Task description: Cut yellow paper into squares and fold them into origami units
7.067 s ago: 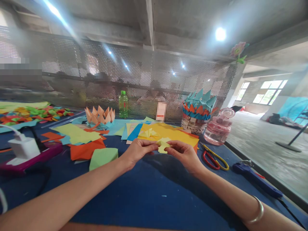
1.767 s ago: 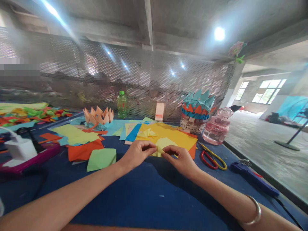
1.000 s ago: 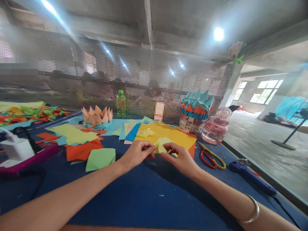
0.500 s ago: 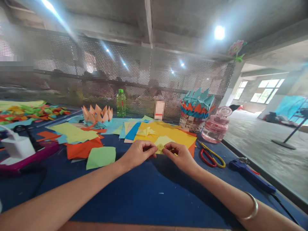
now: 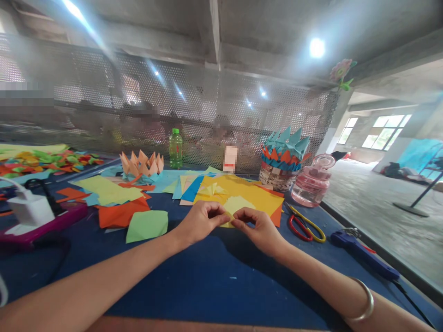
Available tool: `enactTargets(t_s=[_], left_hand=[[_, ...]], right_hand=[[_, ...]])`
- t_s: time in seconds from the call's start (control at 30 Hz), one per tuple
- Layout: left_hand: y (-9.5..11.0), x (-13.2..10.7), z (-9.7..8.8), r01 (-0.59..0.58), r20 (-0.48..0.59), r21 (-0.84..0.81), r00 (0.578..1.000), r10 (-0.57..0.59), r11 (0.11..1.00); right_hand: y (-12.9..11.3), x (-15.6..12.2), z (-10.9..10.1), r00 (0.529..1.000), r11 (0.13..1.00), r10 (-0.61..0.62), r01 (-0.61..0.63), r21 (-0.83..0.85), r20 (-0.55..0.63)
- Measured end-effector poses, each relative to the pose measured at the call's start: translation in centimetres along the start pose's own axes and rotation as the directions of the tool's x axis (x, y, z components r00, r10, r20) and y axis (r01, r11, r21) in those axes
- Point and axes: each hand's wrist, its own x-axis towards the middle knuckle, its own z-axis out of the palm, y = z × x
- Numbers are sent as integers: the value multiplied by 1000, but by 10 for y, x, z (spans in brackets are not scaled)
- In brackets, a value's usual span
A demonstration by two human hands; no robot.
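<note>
Paper [image 5: 226, 222], pale yellow and folded small, is pinched between the left hand [image 5: 200, 223] and the right hand [image 5: 259, 228], just above the dark blue tabletop [image 5: 207, 286]. Each grip is pressed closed on it, thumb against fingers, and the fingers hide most of the fold. The hands nearly meet over the near edge of a yellow sheet [image 5: 254, 196], with a paler yellow piece [image 5: 235, 205] lying on it. An orange sheet [image 5: 276, 216] shows beneath. A small pale yellow paper fan [image 5: 212, 189] rests farther along the yellow sheet.

To the left lie a green paper square [image 5: 147, 226], orange paper [image 5: 121, 216] and a peach origami crown [image 5: 141, 163]. Straight ahead stands a green bottle [image 5: 176, 150]. To the right are a woven basket [image 5: 277, 179] topped with teal and orange paper points, a pink glass jar [image 5: 313, 182], red-and-yellow-handled scissors [image 5: 301, 228] and a blue glue gun [image 5: 362, 256]. A metal bangle [image 5: 363, 299] circles the right wrist.
</note>
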Motion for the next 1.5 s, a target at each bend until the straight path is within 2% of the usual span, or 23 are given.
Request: enactTargets(t_s=[0.1, 0.3, 0.5, 0.73, 0.97, 1.17, 1.5], left_hand=[[4, 1, 1, 22, 4, -69, 1000, -22, 997], [4, 2, 1, 177, 68, -257, 984, -165, 950], [-3, 2, -2, 178, 108, -111, 980, -167, 978], [0, 1, -1, 170, 100, -55, 981, -164, 984], [-4, 2, -1, 200, 127, -98, 974, -187, 975], [-4, 1, -2, 131, 144, -50, 982, -122, 990], [-4, 4, -2, 184, 129, -113, 977, -169, 976]], right_hand=[[-1, 0, -1, 1000, 1000, -23, 23, 1, -17], [2, 2, -2, 999, 1000, 10, -9, 24, -48], [5, 4, -2, 996, 1000, 22, -21, 7, -91], [7, 1, 0, 999, 1000, 16, -15, -20, 39], [5, 1, -1, 999, 995, -12, 15, -102, 31], [7, 3, -3, 1000, 994, 13, -11, -105, 11], [14, 5, -6, 1000, 996, -5, 4, -86, -17]])
